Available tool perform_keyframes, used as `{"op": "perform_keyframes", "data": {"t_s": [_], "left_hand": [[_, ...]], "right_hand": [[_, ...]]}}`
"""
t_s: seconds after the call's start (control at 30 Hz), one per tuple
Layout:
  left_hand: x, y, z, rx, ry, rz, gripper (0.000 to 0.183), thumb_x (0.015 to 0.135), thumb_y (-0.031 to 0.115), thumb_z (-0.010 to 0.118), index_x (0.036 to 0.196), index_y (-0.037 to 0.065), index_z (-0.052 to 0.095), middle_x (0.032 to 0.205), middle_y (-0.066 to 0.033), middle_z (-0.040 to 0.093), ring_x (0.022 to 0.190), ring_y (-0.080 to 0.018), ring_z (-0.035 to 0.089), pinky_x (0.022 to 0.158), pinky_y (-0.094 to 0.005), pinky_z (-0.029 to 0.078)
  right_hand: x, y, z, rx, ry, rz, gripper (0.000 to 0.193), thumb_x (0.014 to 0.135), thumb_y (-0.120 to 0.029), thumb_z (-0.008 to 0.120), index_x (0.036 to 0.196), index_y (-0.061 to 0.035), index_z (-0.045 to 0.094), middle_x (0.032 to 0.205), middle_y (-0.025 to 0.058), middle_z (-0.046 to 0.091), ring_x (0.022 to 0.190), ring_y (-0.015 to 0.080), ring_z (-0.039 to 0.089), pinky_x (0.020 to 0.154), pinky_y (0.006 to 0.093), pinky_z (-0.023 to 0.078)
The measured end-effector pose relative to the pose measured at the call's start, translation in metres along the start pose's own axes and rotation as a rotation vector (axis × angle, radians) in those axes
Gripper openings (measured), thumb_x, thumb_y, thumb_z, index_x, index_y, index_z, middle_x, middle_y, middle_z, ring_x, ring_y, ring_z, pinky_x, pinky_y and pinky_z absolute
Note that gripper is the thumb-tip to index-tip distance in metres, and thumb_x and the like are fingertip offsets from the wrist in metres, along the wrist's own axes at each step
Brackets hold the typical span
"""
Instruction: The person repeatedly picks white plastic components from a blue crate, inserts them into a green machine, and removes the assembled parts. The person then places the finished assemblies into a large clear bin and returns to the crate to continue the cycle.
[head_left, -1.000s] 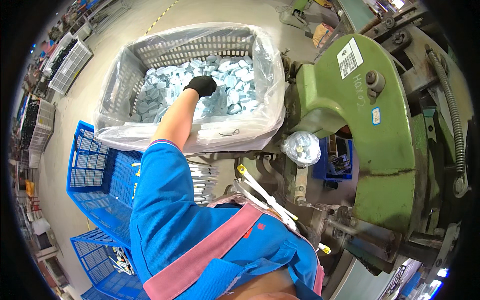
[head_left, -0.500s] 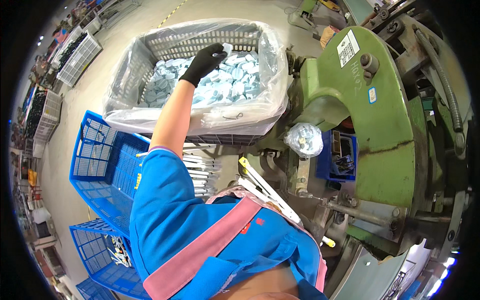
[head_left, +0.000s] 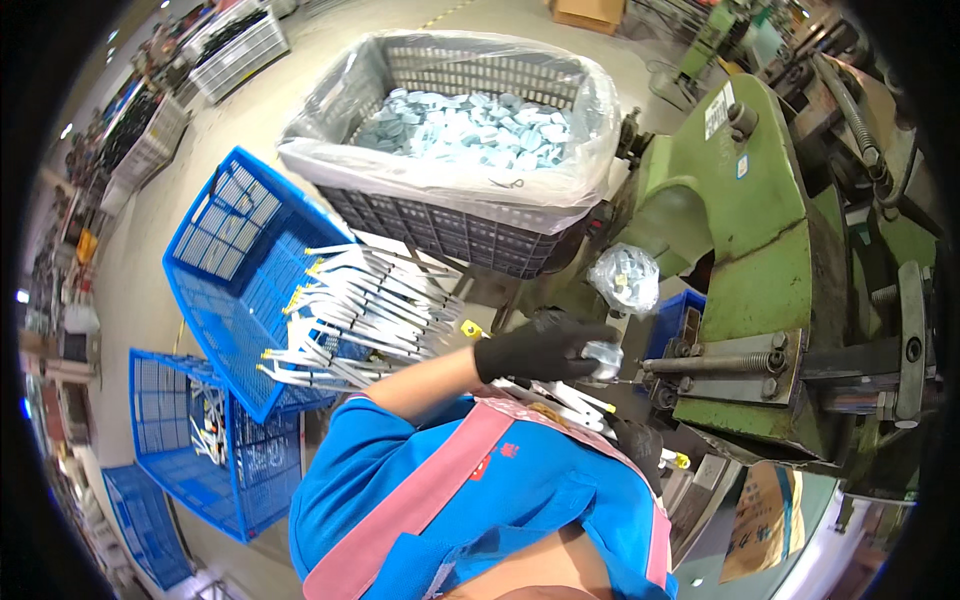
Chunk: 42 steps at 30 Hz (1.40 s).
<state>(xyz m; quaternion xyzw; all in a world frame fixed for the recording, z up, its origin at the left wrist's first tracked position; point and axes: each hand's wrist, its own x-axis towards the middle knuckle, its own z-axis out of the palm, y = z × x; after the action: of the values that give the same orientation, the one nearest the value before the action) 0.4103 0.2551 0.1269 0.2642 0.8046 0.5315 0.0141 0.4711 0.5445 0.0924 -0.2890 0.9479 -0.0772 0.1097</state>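
Observation:
My left hand [head_left: 540, 348], in a black glove, is closed around a small pale grey-white piece [head_left: 603, 358] in front of the green machine. Below it, white tubes [head_left: 572, 405] with yellow ends slant across my front. What shows of my right hand [head_left: 640, 445] is a dark gloved patch beside these tubes, mostly behind my body; its fingers are hidden. Beyond my left hand stands a dark crate [head_left: 430, 225], lined with clear plastic, holding many similar pale pieces [head_left: 480, 130]. A clear plastic bag [head_left: 625, 278] with small parts hangs by the machine.
The green machine [head_left: 755, 230] with its spring-loaded rod [head_left: 715, 365] fills the right side. To the left, many white tubes [head_left: 365, 310] lie across a blue crate [head_left: 225, 300]. Another blue crate [head_left: 180, 440] stands nearer. A blue bin [head_left: 680, 305] sits behind the rod.
My left hand has come back from the lined crate toward the machine, carrying a pale piece. My view has shifted, and more of the white tubes on the left shows.

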Motion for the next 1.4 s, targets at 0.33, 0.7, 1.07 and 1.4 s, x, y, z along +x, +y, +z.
{"op": "perform_keyframes", "data": {"t_s": [0.33, 0.7, 1.07, 1.4], "left_hand": [[0.007, -0.002, 0.077, 0.236, 0.190, 0.260, 0.043, 0.078, 0.020, 0.070, 0.116, 0.007, 0.056, 0.102, -0.0131, 0.058, 0.079, -0.0322, 0.063, 0.064, -0.0423, 0.051], [0.020, -0.010, 0.074, 0.301, 0.024, 0.284, 0.027, 0.078, 0.024, 0.067, 0.098, 0.007, 0.066, 0.110, -0.0151, 0.061, 0.075, -0.0309, 0.066, 0.062, -0.0435, 0.052], [0.008, -0.023, 0.069, 0.415, -0.085, 0.132, 0.038, 0.082, 0.025, 0.065, 0.114, 0.007, 0.060, 0.101, -0.0127, 0.060, 0.082, -0.0315, 0.063, 0.067, -0.0421, 0.051], [-0.041, 0.010, -0.033, 0.462, 0.147, -0.122, 0.027, 0.079, 0.022, 0.071, 0.101, 0.007, 0.068, 0.095, -0.0141, 0.068, 0.085, -0.0316, 0.066, 0.075, -0.0391, 0.052]], "right_hand": [[-0.020, 0.020, -0.007, -0.041, -0.095, 0.014, 0.040, 0.079, -0.032, 0.068, 0.117, -0.0168, 0.064, 0.095, 0.0106, 0.067, 0.081, 0.0280, 0.066, 0.065, 0.0381, 0.052], [-0.008, -0.005, -0.018, 0.068, -0.195, 0.146, 0.044, 0.087, -0.033, 0.061, 0.126, -0.0154, 0.057, 0.100, 0.0184, 0.066, 0.082, 0.0336, 0.065, 0.067, 0.0417, 0.051], [-0.003, -0.002, -0.007, 0.059, 0.379, -0.122, 0.039, 0.071, -0.032, 0.072, 0.105, -0.0141, 0.067, 0.083, 0.0091, 0.067, 0.072, 0.0280, 0.064, 0.062, 0.0393, 0.050], [0.002, 0.028, -0.029, 0.234, 0.294, -0.142, 0.049, 0.083, -0.025, 0.067, 0.130, -0.0198, 0.056, 0.098, 0.0136, 0.067, 0.088, 0.0328, 0.065, 0.073, 0.0369, 0.053]]}}
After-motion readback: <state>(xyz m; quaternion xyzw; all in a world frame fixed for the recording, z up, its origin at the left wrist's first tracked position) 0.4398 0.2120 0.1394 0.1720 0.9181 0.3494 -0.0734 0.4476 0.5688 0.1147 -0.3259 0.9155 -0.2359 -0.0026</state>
